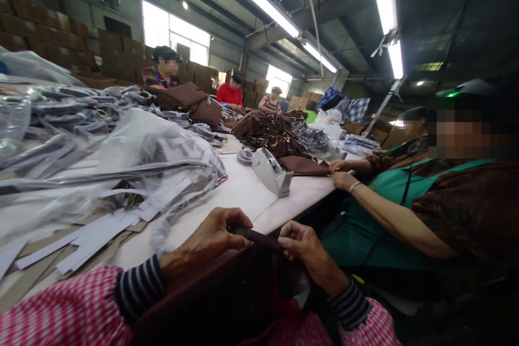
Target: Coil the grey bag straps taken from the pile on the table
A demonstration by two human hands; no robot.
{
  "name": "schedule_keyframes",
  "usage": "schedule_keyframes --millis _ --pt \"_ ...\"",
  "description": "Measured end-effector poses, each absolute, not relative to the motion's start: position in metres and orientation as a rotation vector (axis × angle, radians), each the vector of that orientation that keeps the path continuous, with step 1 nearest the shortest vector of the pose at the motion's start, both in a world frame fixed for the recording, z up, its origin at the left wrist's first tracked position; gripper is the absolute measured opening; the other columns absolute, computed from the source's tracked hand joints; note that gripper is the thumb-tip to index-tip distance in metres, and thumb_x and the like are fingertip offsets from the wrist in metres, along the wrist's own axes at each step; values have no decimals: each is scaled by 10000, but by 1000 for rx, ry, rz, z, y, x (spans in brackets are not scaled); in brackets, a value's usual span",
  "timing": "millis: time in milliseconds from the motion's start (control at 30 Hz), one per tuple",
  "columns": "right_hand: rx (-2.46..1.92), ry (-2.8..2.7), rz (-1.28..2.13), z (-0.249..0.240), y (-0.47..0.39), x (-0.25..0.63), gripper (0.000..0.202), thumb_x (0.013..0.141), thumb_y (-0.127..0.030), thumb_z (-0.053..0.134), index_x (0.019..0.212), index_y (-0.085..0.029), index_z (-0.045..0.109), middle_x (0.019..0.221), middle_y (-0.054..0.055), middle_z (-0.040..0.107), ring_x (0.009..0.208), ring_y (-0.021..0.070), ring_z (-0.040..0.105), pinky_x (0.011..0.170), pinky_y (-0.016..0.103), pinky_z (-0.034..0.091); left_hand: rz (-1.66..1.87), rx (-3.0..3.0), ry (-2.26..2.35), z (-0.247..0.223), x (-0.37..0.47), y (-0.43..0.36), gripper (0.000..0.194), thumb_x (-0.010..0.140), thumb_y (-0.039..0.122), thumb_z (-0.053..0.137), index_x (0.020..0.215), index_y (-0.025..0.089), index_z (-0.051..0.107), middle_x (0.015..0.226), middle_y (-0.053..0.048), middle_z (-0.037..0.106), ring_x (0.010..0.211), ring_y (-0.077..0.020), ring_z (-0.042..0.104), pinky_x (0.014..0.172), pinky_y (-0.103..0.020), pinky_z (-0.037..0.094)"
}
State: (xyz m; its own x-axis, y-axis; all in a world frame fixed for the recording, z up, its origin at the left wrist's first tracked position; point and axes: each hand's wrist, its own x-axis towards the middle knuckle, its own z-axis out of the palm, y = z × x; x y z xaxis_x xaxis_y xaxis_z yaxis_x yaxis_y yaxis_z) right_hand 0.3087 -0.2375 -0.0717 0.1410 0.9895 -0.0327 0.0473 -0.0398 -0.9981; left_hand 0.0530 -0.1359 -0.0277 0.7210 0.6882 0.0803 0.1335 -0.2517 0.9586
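Pink-checked sleeves (73,311) nearest; left hand (214,238), right hand (306,251) pinch brown strip (263,238), fingers closed, spaced apart, likely for taut span; tape dispenser (272,174) on counter (239,192) beyond.

Small dark mark (258,163) on grey tape dispenser (274,174), too small to read. Other lettering illegible.

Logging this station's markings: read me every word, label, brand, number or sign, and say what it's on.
Nothing reads for certain.
Tape dispenser: small dark mark on its side, too small to read.
Cartons at back left: any markings too blurred to read.
Held brown strip: no lettering visible.
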Motion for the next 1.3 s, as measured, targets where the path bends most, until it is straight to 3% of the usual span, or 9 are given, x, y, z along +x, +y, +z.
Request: schedule_keyframes --millis 133,233,400,667,767,867,967,1133,1300 --pt "-1373 -1411 976 -50 -235 294 286 886 -427 760 1004 -168 738 888 10 667 789 140 581 678 233 445 560 1919 633 -28 54 -143 290 710 226 706 995 172 701 812 22 665 762 -177 577 666 -282 405" --pt "-1319 -1616 1021 -24 -228 272 318 941 -464 698 1085 -184 741 957 15 686 837 153 593 718 251 439 585 2081 588 -21 49 -148 372 787 256 700 1152 224 632 949 13 692 864 -200 607 743 -306 429" --pt "-1229 -1655 1304 -10 -219 254 277 862 -416 783 939 -153 747 793 -8 646 731 139 564 676 252 407 380 2197 522 -1 36 -147 600 822 344 773 1349 306 488 1077 16 693 945 -217 626 775 -314 439" --pt "-1351 -1516 1207 -3 -224 261 284 813 -397 793 872 -125 740 705 -6 611 636 122 509 596 247 351 416 2286 543 2 34 -150 656 774 142 663 1374 293 445 1206 -27 641 980 -216 623 791 -310 456" --pt "-1322 -1482 1169 3 -228 265 278 792 -390 800 812 -128 709 693 -8 596 636 120 488 591 245 339 461 2307 566 -3 32 -140 568 815 236 696 1347 257 498 1129 -31 659 929 -213 615 774 -307 454" --pt "-1277 -1458 1165 4 -232 270 266 786 -385 797 833 -140 705 710 -6 610 635 120 488 582 242 333 368 2218 484 -2 29 -128 282 856 347 705 1090 196 667 877 -3 675 783 -185 590 672 -276 412" --pt "-1270 -1464 1175 1 -233 274 249 791 -385 794 830 -157 702 706 -9 619 627 124 499 580 241 344 287 1989 405 0 30 -121 183 840 336 719 890 160 708 753 4 661 687 -152 568 611 -256 386" --pt "-1229 -1445 1196 -7 -230 279 262 796 -407 785 834 -157 715 705 -8 620 641 125 508 597 237 354 214 1659 354 0 28 -115 299 800 367 799 978 136 734 789 -25 695 666 -131 571 597 -238 395" --pt "-1207 -1392 1227 -12 -228 276 280 786 -415 792 827 -153 702 704 -10 610 628 118 495 586 234 351 254 1656 362 4 23 -116 601 673 194 874 1225 219 639 795 51 626 683 -110 486 552 -217 310"
